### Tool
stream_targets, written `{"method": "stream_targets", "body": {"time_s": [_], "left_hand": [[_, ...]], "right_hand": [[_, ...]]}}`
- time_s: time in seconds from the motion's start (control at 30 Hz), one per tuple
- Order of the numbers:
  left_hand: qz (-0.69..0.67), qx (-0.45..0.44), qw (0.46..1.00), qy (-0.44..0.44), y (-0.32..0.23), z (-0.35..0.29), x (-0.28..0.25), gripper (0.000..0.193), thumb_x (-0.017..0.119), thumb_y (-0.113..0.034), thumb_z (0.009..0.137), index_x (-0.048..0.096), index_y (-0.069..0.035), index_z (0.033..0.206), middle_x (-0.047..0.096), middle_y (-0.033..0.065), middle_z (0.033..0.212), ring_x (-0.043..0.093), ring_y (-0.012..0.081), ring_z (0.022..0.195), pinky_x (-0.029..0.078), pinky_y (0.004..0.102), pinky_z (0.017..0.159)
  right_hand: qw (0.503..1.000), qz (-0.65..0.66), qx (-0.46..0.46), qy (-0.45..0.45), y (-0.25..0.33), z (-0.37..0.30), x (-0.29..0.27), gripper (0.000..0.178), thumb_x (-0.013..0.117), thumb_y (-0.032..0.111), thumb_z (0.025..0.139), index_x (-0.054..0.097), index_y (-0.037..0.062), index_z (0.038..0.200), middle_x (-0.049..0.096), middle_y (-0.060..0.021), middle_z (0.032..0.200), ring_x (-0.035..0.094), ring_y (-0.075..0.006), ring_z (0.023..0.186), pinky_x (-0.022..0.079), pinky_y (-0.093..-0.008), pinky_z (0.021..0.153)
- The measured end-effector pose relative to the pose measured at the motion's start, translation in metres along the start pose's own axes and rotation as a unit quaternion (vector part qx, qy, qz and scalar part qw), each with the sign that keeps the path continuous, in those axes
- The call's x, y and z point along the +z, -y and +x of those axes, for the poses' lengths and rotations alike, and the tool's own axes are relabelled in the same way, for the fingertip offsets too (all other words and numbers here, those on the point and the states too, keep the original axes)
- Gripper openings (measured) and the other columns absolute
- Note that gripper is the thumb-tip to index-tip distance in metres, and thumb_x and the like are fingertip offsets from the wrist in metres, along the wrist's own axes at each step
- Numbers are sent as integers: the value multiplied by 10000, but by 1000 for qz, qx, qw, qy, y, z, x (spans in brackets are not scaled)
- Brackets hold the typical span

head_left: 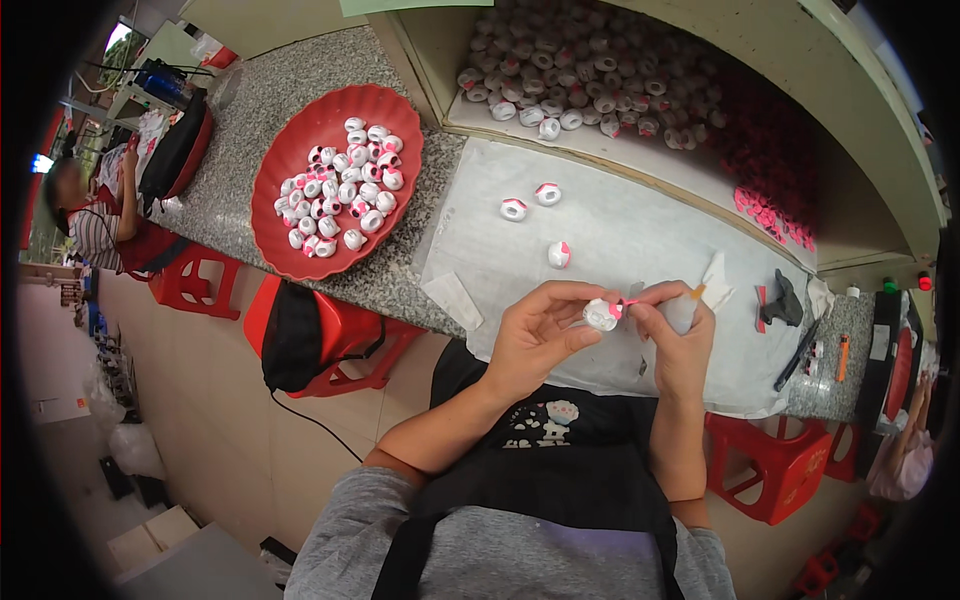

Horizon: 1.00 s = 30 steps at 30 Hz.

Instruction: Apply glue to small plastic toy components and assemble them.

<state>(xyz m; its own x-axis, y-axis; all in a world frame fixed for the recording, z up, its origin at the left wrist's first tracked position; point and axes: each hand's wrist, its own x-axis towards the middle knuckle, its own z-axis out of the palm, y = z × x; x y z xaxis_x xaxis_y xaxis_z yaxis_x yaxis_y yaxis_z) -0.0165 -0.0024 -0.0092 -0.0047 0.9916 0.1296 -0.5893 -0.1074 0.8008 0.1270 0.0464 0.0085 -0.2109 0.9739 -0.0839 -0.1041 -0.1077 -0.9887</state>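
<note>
Can read nothing; can only spot pale print (555, 412) on the black apron (560, 490), yellowish marks (815, 465) on a red stool (775, 480).

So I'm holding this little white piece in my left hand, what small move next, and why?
I'd probably ease the small pink part in your right hand against the white piece, since your left hand holds that piece right beside it; whether they touch is hard to tell.
</note>
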Motion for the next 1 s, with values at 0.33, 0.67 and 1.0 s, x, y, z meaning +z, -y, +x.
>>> {"method": "stream_targets", "body": {"time_s": [0.33, 0.67, 1.0], "left_hand": [[193, 79, 978, -14, -1, -1, -1, 271, 513, 72, 701, 474, 15, 963, 491, 164, 1012, 479, 207, 946, 388, 282, 792], [273, 116, 955, -7, -3, 0, 3, 262, 565, 47, 650, 544, -7, 906, 544, 111, 946, 524, 204, 889, 419, 272, 751], [59, 27, 998, -1, -2, -3, 4, 236, 512, 20, 732, 454, 12, 960, 482, 187, 1013, 480, 204, 943, 384, 296, 807]], "right_hand": [[996, 74, 26, 48, 11, -17, 6, 97, 597, -22, 640, 516, -2, 689, 512, -29, 625, 413, -48, 503, 305, -166, 438], [994, 83, 41, 58, 6, -16, 4, 98, 598, -13, 645, 514, 13, 686, 518, -22, 647, 411, -43, 514, 300, -166, 442], [999, 0, -21, 43, 3, -17, 9, 150, 592, -13, 639, 475, 9, 729, 483, -50, 661, 409, -72, 505, 304, -172, 440]]}}
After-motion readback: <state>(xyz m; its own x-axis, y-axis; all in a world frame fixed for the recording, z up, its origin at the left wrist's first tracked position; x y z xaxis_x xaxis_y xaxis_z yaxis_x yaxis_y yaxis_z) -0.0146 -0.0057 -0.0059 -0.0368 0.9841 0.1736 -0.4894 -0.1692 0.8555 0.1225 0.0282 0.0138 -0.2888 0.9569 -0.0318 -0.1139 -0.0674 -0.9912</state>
